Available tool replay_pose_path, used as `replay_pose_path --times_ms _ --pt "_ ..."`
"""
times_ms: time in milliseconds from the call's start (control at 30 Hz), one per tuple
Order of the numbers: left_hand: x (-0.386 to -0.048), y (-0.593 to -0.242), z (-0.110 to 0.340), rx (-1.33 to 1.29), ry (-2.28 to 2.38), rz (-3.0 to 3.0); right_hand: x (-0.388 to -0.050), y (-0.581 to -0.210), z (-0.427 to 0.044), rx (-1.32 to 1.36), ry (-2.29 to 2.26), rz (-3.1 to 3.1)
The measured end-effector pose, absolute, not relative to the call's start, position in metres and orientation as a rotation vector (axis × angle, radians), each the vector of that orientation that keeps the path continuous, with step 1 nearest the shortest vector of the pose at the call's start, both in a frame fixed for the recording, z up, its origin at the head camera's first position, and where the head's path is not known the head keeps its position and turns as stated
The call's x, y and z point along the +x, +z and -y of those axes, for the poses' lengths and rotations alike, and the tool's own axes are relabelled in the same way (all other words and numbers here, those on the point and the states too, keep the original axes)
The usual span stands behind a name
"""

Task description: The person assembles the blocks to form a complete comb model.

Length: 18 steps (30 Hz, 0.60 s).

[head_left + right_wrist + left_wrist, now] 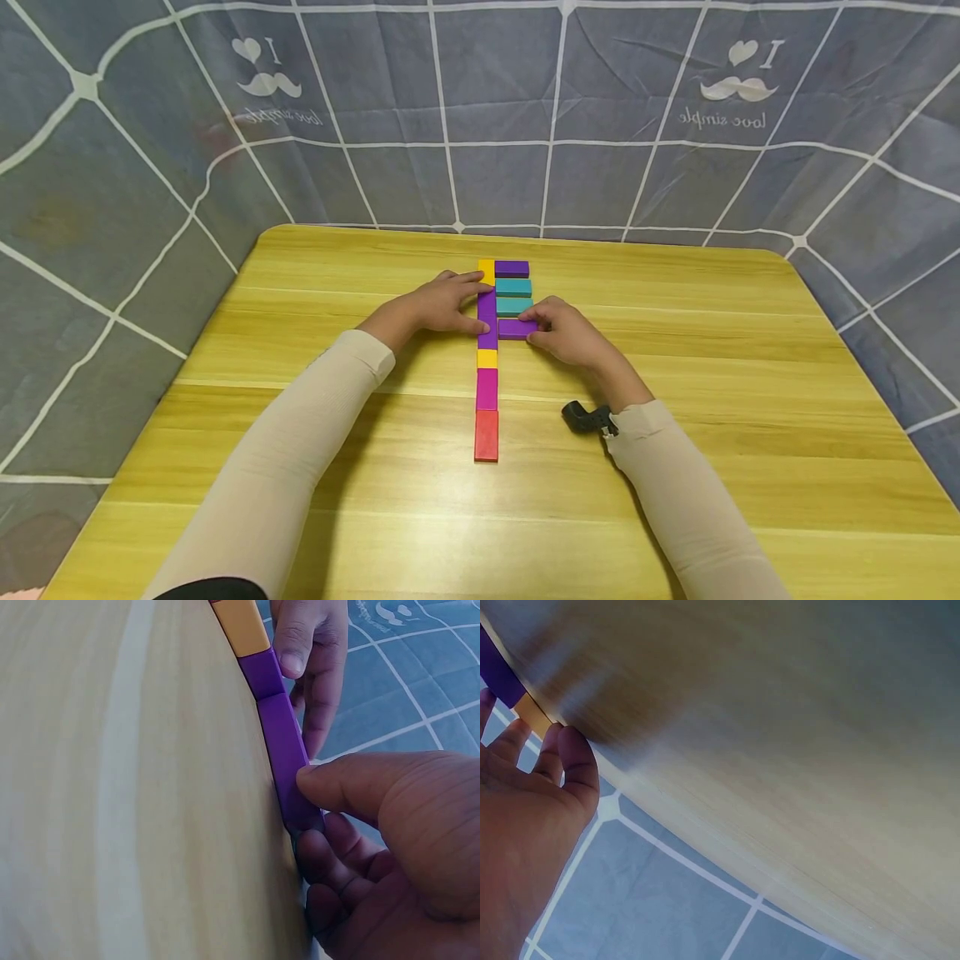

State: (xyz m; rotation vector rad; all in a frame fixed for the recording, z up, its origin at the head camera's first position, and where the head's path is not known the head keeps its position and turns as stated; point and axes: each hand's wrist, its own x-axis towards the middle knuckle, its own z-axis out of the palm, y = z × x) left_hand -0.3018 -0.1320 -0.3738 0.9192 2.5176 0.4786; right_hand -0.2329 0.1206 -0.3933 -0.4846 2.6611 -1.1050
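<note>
A column of coloured blocks runs down the table: a yellow block (487,269) at the far end, a purple stretch (487,310), another yellow block (487,359), a magenta block (487,389) and a red block (487,435) nearest me. My left hand (448,302) rests against the column's left side, fingers extended, touching the purple stretch and far yellow block. Between thumb and fingers my right hand (564,332) pinches the outer end of a purple block (516,329), which lies crosswise against the column's right side. In the right wrist view that purple block (285,754) abuts the column.
Beyond the pinched block, two teal blocks (513,297) and a dark purple block (512,269) also extend rightward from the column. A black device (587,418) sits at my right wrist. Grey checked cloth (495,108) hangs behind the wooden table (675,333).
</note>
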Motion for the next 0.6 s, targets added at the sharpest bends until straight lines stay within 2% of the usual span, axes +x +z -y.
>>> replay_pose_path --times_ms 600 --pt "-0.3031 -0.3765 0.1329 0.943 0.511 -2.525 -0.2321 -0.3944 -0.1201 -0.484 -1.121 -2.653"
